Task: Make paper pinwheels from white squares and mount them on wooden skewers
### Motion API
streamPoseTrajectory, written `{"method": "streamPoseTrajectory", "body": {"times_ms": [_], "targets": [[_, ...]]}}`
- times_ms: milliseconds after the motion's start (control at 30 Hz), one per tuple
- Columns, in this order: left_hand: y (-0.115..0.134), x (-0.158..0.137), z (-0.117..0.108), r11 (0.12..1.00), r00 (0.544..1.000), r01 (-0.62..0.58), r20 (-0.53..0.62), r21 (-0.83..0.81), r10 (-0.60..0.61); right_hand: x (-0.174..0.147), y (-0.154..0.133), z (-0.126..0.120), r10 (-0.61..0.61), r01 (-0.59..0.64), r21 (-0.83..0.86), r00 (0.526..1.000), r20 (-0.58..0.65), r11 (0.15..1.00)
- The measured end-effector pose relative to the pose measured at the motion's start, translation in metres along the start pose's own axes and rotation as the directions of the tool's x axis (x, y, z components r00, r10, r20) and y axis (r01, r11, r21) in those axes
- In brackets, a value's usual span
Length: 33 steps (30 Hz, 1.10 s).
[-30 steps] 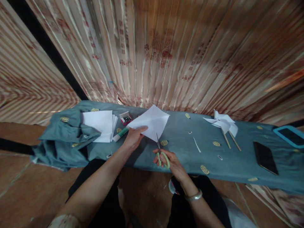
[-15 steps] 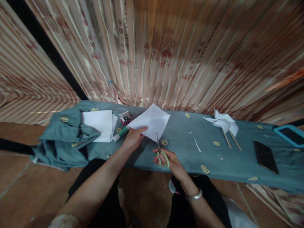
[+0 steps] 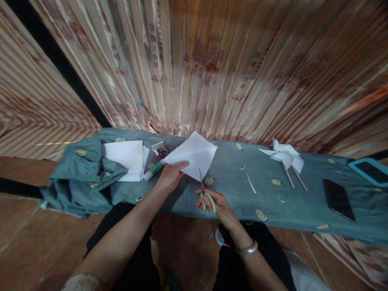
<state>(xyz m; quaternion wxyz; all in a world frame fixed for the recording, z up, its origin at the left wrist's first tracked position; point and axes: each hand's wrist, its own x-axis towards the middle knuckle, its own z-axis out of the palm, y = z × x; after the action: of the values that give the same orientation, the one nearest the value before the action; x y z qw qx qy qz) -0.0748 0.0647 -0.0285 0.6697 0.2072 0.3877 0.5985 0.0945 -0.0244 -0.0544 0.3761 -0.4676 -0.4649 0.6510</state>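
Note:
My left hand point(image 3: 171, 175) pinches the left edge of a white square sheet of paper point(image 3: 194, 151), thumb on top and the other fingers hidden beneath. The sheet is held above the cloth with one corner pointing toward me. In my right hand point(image 3: 216, 201) is a pair of scissors point(image 3: 207, 202) with light green handles, my fingers through the loops. Their blades meet the paper's near corner; whether they are parted there is hard to make out. A glue stick point(image 3: 154, 170) and a small open box of pins point(image 3: 159, 150) lie left of the sheet.
A stack of white paper point(image 3: 127, 159) lies at left, partly under folded cloth point(image 3: 81, 169). To the right are a thin paper strip point(image 3: 251, 183), white paper pinwheels point(image 3: 286, 155) on sticks, a black phone point(image 3: 338, 199) and a blue-framed device point(image 3: 370, 171). A curtain point(image 3: 194, 72) hangs behind.
Almost nothing differs. Both hands, the paper and the scissors keep their places, and the whole view has shifted very slightly.

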Motion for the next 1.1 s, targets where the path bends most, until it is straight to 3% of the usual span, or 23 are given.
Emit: {"method": "streamPoseTrajectory", "body": {"times_ms": [467,1100], "targets": [[-0.0001,0.0008,0.0004,1.000,0.999,-0.014,-0.034,0.028,0.015,0.0009,-0.0029,0.0024,0.008,-0.008,0.039,1.000,-0.004,0.999],[0.0008,-0.0003,0.0009,0.998,0.999,-0.046,0.015,0.034,0.045,0.0030,-0.0006,0.0025,0.024,-0.023,0.035,0.999,-0.038,0.999]]}}
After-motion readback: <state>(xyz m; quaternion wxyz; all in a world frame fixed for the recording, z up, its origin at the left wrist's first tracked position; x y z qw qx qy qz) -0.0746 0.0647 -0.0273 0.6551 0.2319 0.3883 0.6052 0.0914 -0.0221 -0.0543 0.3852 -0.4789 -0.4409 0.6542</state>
